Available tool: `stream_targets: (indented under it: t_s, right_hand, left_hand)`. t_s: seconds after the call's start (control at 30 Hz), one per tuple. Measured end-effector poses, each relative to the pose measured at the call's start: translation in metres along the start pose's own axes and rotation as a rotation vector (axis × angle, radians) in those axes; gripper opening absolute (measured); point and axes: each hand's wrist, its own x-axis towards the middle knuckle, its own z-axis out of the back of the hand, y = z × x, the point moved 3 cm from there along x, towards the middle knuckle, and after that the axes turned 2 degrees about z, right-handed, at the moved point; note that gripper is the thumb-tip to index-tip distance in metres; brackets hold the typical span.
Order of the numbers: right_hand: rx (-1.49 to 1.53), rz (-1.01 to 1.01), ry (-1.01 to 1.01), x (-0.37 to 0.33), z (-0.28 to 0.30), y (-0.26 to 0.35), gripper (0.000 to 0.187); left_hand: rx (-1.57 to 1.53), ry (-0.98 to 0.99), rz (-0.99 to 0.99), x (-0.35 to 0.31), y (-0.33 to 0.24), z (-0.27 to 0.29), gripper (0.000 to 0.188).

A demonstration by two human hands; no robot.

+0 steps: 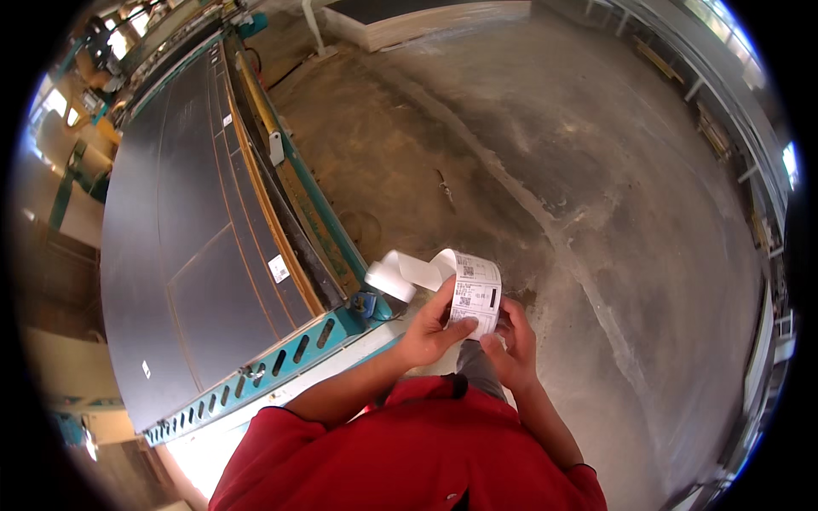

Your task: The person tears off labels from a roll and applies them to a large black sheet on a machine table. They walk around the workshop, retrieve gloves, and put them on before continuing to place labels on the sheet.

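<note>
Black square codes dot the curling white paper label strip; left of it stands a teal metal table.

A workshop: concrete floor, teal machine frame under a cut dark board, perhaps metal racking.

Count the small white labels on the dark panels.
3 visible: one small white label at near right, another label at near left, a third label farther back; more may be hidden.
</note>
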Motion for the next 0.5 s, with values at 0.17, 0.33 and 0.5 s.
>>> stream_targets:
  t_s: [0.17,0.33,0.5]
  right_hand:
    - [-0.043,-0.069,0.259,0.126,0.043,-0.001,0.042]
    - [-0.117,0.262,0.469,0.239,0.034,0.009,0.05]
    - [-0.168,0.382,0.548,0.343,0.023,-0.012,0.058]
  left_hand:
    - [0.022,-0.226,-0.084,0.084,0.002,0.015,0.054]
    - [-0.02,-0.455,-0.097,0.15,-0.011,0.052,0.043]
    - [0.019,-0.561,-0.208,0.223,-0.031,0.114,0.044]
